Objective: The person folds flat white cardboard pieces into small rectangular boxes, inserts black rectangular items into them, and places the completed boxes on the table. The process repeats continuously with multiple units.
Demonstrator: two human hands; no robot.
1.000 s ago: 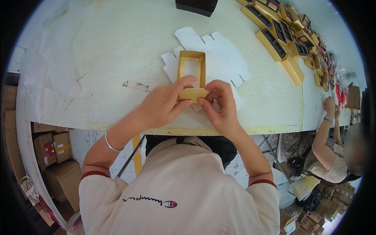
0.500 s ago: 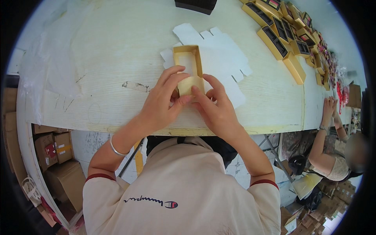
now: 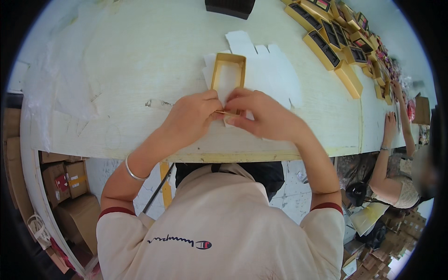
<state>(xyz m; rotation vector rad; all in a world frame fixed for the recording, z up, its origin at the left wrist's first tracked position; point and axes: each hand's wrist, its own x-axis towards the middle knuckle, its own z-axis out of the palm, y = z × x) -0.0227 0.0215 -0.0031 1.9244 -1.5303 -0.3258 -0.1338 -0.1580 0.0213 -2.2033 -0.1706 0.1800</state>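
Open gold box (image 3: 242, 74), near-end flap between two hands
It's on the white card sheets (image 3: 276, 77) near the worktop's (image 3: 116, 88) front edge — left hand (image 3: 192, 114) has its fingers pinched on the flap, right hand's (image 3: 268, 114) fingers curl around that same end, too blurred to tell if they're gripping. Black box (image 3: 229, 7) beyond, gold boxes with black inserts (image 3: 322, 49) piled far right — co-worker's hand (image 3: 390, 122) past those.

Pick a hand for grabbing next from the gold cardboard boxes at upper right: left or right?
Right, likely: the right hand is nearer the gold cardboard boxes. The left hand, farther off at the near end of the open gold box, would probably have to cross the right.
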